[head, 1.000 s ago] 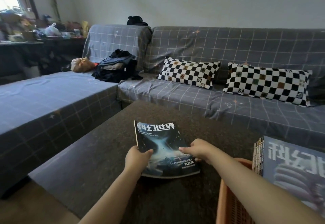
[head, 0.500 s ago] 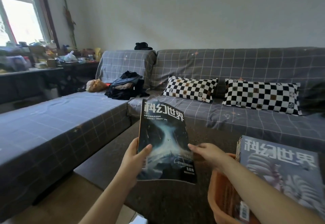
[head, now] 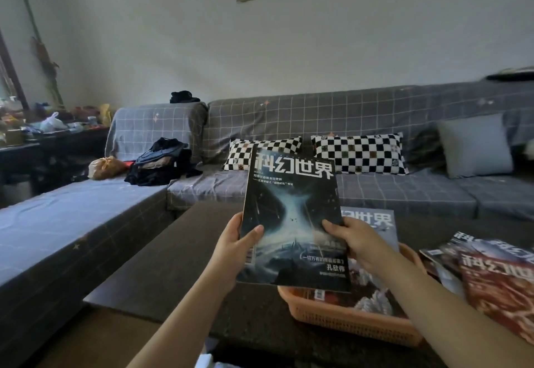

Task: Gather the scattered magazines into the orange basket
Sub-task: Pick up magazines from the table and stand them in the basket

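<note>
We're holding the dark-cover magazine (head: 291,223) up off the coffee table (head: 173,263) now, nearly upright in front of us; a second ago it was lying flat on the table with both hands just closing on it. It's also travelling right: the lower edge is now overlapping the orange basket (head: 355,321), so we're judging this as the transfer step, drop still pending

Left hand (head: 238,247) is clamping the lower left edge, thumb on the cover, fingers behind. Right hand (head: 357,242) is pinching the right edge, thumb on the front

Basket is sitting on the table at lower right, already carrying at least one grey-cover magazine (head: 375,220) standing behind the held one. A fan of loose magazines (head: 491,278) is lying just right of the basket, so the task is looking only partly done

Hard to read: the held cover is blocking most of the basket interior, so we're not able to count what's inside. The loose pile is getting cut off by the right frame edge and our right forearm. Fingers behind the cover are hidden on both hands
</note>
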Motion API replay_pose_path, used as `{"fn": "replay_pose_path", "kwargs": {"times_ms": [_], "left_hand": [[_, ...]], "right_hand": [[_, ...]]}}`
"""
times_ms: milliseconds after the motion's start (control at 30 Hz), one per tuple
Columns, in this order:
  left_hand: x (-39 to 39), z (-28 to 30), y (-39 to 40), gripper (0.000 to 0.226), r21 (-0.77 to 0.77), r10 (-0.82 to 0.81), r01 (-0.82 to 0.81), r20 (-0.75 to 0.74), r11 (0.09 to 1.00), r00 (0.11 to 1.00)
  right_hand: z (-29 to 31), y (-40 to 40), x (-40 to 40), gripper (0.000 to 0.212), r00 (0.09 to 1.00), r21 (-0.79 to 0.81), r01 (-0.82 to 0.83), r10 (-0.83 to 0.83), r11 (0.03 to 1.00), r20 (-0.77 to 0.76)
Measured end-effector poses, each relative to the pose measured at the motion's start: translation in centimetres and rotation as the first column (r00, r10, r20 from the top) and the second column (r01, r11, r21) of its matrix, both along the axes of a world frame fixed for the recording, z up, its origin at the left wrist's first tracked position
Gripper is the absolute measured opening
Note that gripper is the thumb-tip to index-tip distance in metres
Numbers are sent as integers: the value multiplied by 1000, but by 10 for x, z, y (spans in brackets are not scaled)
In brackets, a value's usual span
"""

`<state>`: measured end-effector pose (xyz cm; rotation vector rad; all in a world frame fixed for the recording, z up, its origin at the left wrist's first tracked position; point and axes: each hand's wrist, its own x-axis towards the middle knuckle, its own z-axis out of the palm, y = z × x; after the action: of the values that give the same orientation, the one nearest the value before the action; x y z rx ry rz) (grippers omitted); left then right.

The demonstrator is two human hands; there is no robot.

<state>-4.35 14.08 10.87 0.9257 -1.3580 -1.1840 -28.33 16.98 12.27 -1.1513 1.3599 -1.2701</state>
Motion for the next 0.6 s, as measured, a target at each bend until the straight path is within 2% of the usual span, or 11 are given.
{"fn": "replay_pose_path", "kwargs": {"times_ms": [167, 233, 333, 400, 500, 600], "left_hand": [[-59, -26, -1, 20, 147, -60, 55, 26, 988, 998], [-82, -38, -5, 20, 166, -90, 81, 48, 983, 995], [-111, -57, -15, 26, 138, -132, 107, 186, 985, 974], [-124, -71, -22, 27, 99, -125, 96, 357, 990, 926], [-135, -84, -30, 21, 64, -28, -11, 576, 998, 817], [-137, -89, -34, 33, -27, 87, -90, 635, 996, 768]], "right_hand": [[-16, 19, -50, 21, 968, -18, 154, -154, 988, -196], [-28, 20, -70, 22, 930, -17, 225, -220, 974, -294], [-51, 19, -94, 24, 881, -13, 317, -300, 948, -365], [-68, 17, -103, 26, 849, -45, 346, -333, 937, -411], [-91, 11, -111, 38, 782, -66, 350, -330, 935, -529], [-102, 11, -110, 45, 732, -111, 364, -357, 925, -580]]}}
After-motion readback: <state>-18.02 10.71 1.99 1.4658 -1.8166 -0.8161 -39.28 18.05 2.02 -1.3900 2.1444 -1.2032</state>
